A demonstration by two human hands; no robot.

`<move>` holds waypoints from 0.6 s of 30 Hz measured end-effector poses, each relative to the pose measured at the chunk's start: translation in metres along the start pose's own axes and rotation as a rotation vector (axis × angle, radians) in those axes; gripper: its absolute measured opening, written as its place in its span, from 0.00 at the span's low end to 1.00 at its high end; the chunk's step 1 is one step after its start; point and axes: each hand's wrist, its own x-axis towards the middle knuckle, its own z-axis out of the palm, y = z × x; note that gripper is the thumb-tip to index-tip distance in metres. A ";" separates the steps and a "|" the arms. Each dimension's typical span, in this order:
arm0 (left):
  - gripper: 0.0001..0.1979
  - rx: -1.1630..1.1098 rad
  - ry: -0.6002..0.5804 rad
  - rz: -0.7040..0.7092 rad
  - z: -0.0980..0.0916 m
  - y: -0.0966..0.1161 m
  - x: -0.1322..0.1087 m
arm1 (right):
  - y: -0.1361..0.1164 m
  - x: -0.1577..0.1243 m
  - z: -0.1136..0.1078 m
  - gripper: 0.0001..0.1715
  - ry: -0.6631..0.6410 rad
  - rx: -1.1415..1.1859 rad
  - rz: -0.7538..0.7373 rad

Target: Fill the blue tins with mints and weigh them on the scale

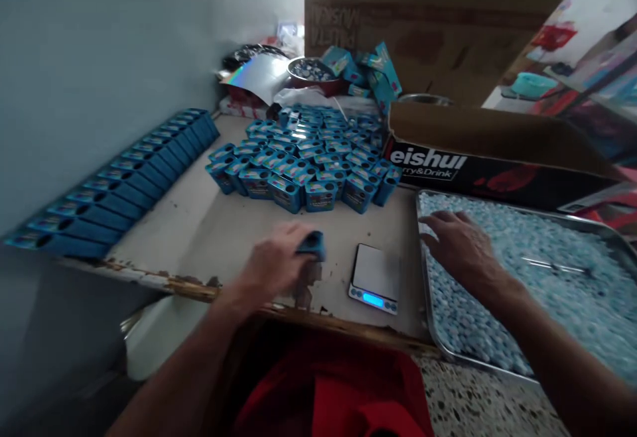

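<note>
My left hand [281, 258], blurred by motion, is closed round a small blue box [312, 245] above the table near its front edge. To the right of that box lies a small digital scale [377, 274] with a lit blue display and a bare plate. My right hand [458, 235] is over the left side of a metal tray [428, 304] filled with pale blue, wrapped-looking small pieces [552, 291]. Its fingers are curled at a small white thing [426, 230], whose kind I cannot make out.
Many similar blue boxes [303, 172] stand packed mid-table. A row of blue boxes [119, 185] lines the left edge by the wall. Behind the tray is a black-printed carton [448, 165]. A bowl [311, 72] and more blue packs [381, 75] sit at the back.
</note>
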 end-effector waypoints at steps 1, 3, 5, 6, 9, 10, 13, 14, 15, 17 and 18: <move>0.18 0.030 0.066 -0.071 -0.020 -0.027 -0.016 | -0.018 0.013 0.001 0.15 0.063 0.110 -0.060; 0.19 0.132 0.153 -0.180 -0.063 -0.085 -0.045 | -0.059 0.045 0.003 0.18 0.161 0.289 -0.159; 0.19 0.224 0.167 -0.248 -0.109 -0.137 -0.068 | -0.095 0.077 0.008 0.21 0.184 0.317 -0.208; 0.19 0.242 0.151 -0.272 -0.132 -0.159 -0.078 | -0.109 0.091 0.013 0.20 0.164 0.290 -0.217; 0.22 0.235 0.052 -0.355 -0.193 -0.212 -0.099 | -0.130 0.124 0.032 0.16 0.050 0.225 -0.236; 0.23 0.235 0.024 -0.377 -0.209 -0.225 -0.105 | -0.131 0.131 0.039 0.15 0.031 0.240 -0.254; 0.24 0.281 -0.022 -0.387 -0.235 -0.251 -0.117 | -0.122 0.131 0.053 0.14 0.041 0.369 -0.274; 0.24 0.300 -0.041 -0.377 -0.238 -0.256 -0.121 | -0.116 0.125 0.055 0.14 0.055 0.408 -0.258; 0.23 0.319 -0.064 -0.371 -0.238 -0.260 -0.125 | -0.109 0.116 0.056 0.14 0.070 0.434 -0.236; 0.21 0.344 -0.118 -0.365 -0.236 -0.266 -0.133 | -0.094 0.092 0.058 0.14 0.112 0.454 -0.156; 0.20 0.349 -0.138 -0.364 -0.235 -0.270 -0.138 | -0.085 0.079 0.057 0.14 0.118 0.451 -0.128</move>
